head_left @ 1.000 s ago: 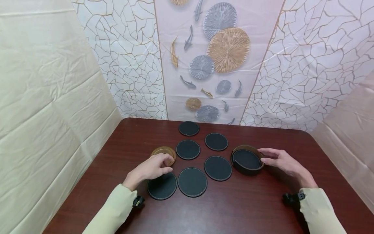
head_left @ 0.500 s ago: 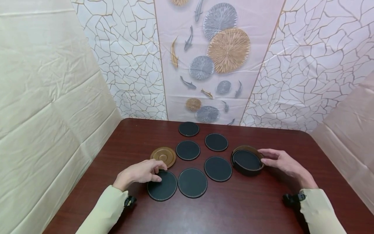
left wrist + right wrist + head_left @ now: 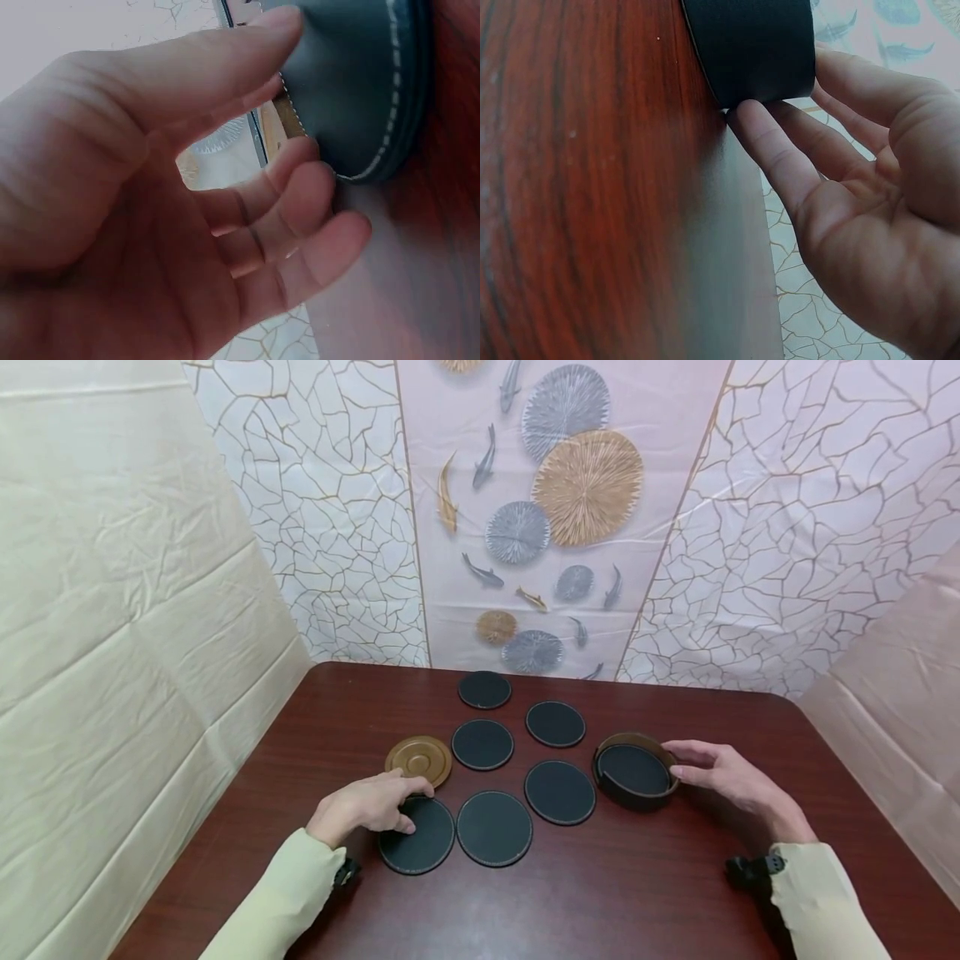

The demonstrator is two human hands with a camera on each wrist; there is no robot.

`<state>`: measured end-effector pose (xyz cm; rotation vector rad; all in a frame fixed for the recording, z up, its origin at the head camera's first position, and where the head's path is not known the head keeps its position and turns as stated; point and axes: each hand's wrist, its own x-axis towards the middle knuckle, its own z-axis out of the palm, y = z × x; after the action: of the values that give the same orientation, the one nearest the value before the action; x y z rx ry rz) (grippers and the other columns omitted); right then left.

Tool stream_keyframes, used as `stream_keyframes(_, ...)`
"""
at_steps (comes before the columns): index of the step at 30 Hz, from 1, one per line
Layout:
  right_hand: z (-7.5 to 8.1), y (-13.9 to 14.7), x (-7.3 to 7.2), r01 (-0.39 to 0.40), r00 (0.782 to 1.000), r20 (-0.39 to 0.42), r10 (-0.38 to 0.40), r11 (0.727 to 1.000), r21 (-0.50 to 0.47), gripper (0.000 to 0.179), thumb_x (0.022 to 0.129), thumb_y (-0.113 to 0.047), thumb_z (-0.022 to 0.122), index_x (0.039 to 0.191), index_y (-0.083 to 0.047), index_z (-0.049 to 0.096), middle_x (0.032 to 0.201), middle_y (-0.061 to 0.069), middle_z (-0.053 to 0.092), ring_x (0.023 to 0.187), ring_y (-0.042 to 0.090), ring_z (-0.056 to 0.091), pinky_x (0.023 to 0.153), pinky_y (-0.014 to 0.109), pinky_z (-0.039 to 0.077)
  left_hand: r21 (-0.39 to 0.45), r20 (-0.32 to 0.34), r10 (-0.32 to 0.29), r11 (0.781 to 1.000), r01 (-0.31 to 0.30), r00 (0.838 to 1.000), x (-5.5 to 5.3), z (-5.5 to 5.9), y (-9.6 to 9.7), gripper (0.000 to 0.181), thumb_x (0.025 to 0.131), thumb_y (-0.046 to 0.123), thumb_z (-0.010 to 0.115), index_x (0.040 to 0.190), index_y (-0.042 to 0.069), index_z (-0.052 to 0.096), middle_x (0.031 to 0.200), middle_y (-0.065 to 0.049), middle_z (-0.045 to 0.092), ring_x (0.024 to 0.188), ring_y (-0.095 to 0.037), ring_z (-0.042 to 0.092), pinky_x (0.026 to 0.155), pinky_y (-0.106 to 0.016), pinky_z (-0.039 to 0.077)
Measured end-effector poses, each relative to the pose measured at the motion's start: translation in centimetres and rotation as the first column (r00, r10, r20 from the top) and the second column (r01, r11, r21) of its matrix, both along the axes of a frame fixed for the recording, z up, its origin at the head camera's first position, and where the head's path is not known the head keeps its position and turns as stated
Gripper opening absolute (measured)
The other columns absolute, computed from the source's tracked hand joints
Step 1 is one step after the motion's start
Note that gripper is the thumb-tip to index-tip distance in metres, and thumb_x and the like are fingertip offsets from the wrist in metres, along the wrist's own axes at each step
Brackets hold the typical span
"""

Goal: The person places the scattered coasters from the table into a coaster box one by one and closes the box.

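Ok, L hand [image 3: 366, 806] is loosely curved w/ nothing gripped over near-left blk coaster [image 3: 420, 852], & R hand [image 3: 731, 778] is part-spread, relaxed, touching right side of round holder [image 3: 637, 802].

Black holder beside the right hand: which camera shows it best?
The head view: the holder appears almost whole, including its brown inner wall. The right wrist view shows only part of its dark outer wall; the left wrist view shows none.
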<state>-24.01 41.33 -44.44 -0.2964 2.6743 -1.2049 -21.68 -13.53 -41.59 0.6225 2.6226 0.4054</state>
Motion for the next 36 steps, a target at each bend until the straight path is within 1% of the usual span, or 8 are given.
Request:
stream_keyframes(3,-0.1,0.0,0.0,0.004,1.0,0.007,-0.004,1.0,0.016,0.06,0.091,-0.037,0.069,0.142,-0.011,0.05,0.141,0.02,0.054,0.109,0.0,0.058,0.084,0.016,0.051,-0.036,0.003,0.003,0.999,-0.003,1.0,-0.1,0.1,0.3,0.046,0.083,0.022,0.079,0.124,0.028,0.059,0.114,-0.003,0.056,0.1,-0.017,0.053,0.084,-0.039,0.05)
stream_keyframes(6,-0.1,0.0,0.0,0.015,1.0,0.014,-0.015,1.0,0.025,0.06,0.091,-0.038,0.069,0.141,-0.011,0.051,0.141,0.019,0.054,0.109,-0.001,0.058,0.083,0.015,0.05,-0.061,0.007,-0.001,0.998,0.001,1.0,-0.3,0.2,0.5,0.044,0.081,0.023,0.081,0.12,0.029,0.059,0.111,-0.004,0.055,0.097,-0.017,0.052,0.08,-0.038,0.05)
stream_keyframes(11,0.0,0.0,0.1,0.002,1.0,0.013,-0.002,1.0,0.013,0.058,0.092,-0.035,0.068,0.142,-0.01,0.05,0.139,0.02,0.056,0.108,-0.005,0.057,0.083,0.015,0.05,-0.081,0.029,0.003,0.997,-0.001,1.0,-0.6,0.3,0.7,0.04,0.079,0.024,0.083,0.109,0.025,0.056,0.104,-0.003,0.051,0.093,-0.018,0.048,0.074,-0.036,0.047)
stream_keyframes(15,0.1,-0.1,0.2,0.001,1.0,0.011,-0.001,1.0,0.011,0.057,0.092,-0.035,0.068,0.141,-0.01,0.051,0.139,0.021,0.056,0.107,-0.008,0.056,0.083,0.015,0.05,-0.101,0.048,-0.003,0.995,0.007,0.999,-0.6,0.3,0.8,0.039,0.08,0.026,0.083,0.103,0.02,0.053,0.101,-0.003,0.047,0.094,-0.02,0.045,0.075,-0.036,0.045)
stream_keyframes(20,0.2,-0.1,0.2,-0.002,1.0,0.004,0.002,1.0,0.025,0.057,0.092,-0.035,0.068,0.141,-0.011,0.051,0.139,0.02,0.056,0.107,-0.008,0.055,0.083,0.015,0.05,-0.112,0.043,-0.024,0.993,0.029,0.999,-0.5,0.2,0.8,0.039,0.08,0.026,0.082,0.102,0.016,0.051,0.102,-0.004,0.045,0.097,-0.021,0.042,0.081,-0.038,0.043)
stream_keyframes(27,0.1,0.0,0.2,0.003,1.0,0.008,-0.003,1.0,0.025,0.059,0.091,-0.037,0.068,0.141,-0.012,0.051,0.139,0.019,0.056,0.107,-0.007,0.056,0.083,0.015,0.05,-0.1,0.048,-0.019,0.995,0.023,0.999,-0.4,0.7,0.6,0.042,0.081,0.026,0.082,0.103,0.015,0.048,0.1,-0.003,0.046,0.097,-0.02,0.043,0.084,-0.038,0.043)
stream_keyframes(33,0.2,0.0,0.1,-0.004,1.0,0.01,0.003,1.0,0.019,0.058,0.092,-0.036,0.068,0.142,-0.012,0.05,0.139,0.018,0.056,0.107,-0.005,0.057,0.083,0.016,0.05,-0.089,0.046,-0.005,0.996,0.009,0.999,-0.5,1.1,0.4,0.04,0.081,0.029,0.081,0.102,0.017,0.048,0.098,-0.001,0.052,0.095,-0.018,0.046,0.08,-0.036,0.044)
stream_keyframes(36,0.3,-0.1,0.0,-0.002,1.0,0.011,0.002,1.0,0.02,0.058,0.092,-0.036,0.068,0.142,-0.012,0.05,0.139,0.019,0.056,0.107,-0.004,0.057,0.083,0.016,0.05,-0.052,0.05,-0.013,0.999,0.015,0.999,-0.7,1.2,0.1,0.038,0.083,0.027,0.08,0.101,0.018,0.047,0.096,-0.001,0.051,0.094,-0.019,0.044,0.078,-0.036,0.042)
